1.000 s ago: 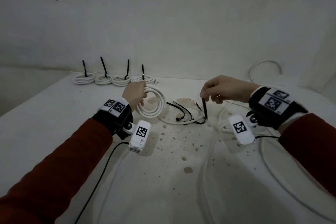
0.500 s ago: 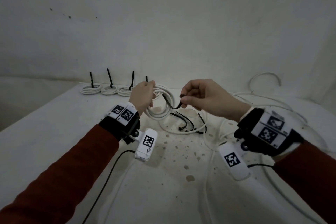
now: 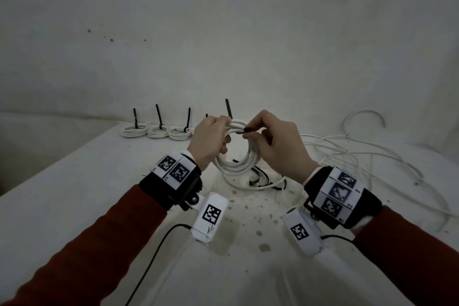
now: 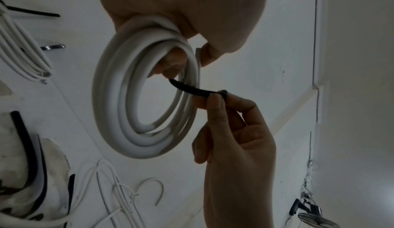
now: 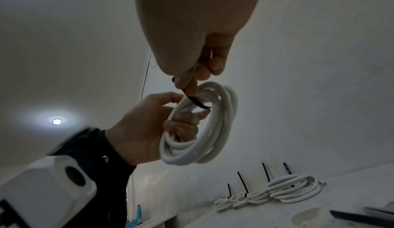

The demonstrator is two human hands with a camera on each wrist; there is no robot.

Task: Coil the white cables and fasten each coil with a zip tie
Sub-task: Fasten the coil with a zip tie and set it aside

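Observation:
My left hand (image 3: 211, 135) grips a coil of white cable (image 3: 238, 167) by its top left and holds it upright above the table. My right hand (image 3: 250, 131) pinches a black zip tie (image 3: 244, 131) between thumb and forefinger at the coil's top. In the left wrist view the zip tie (image 4: 192, 89) curves through the opening of the coil (image 4: 119, 113) toward the left fingers. The right wrist view shows the same tie (image 5: 196, 101) lying across the coil (image 5: 226, 130).
Finished coils (image 3: 159, 131) with upright black tie tails line the table's back left by the wall. Loose white cables (image 3: 347, 154) sprawl over the right side. Spare black zip ties (image 3: 260, 179) lie on a stained patch under the hands. The white table (image 3: 74, 181) extends left.
My right hand lifted a zip tie off the table and carried it left to the coil. My left hand raised the coil. Both hands now meet at the coil's top.

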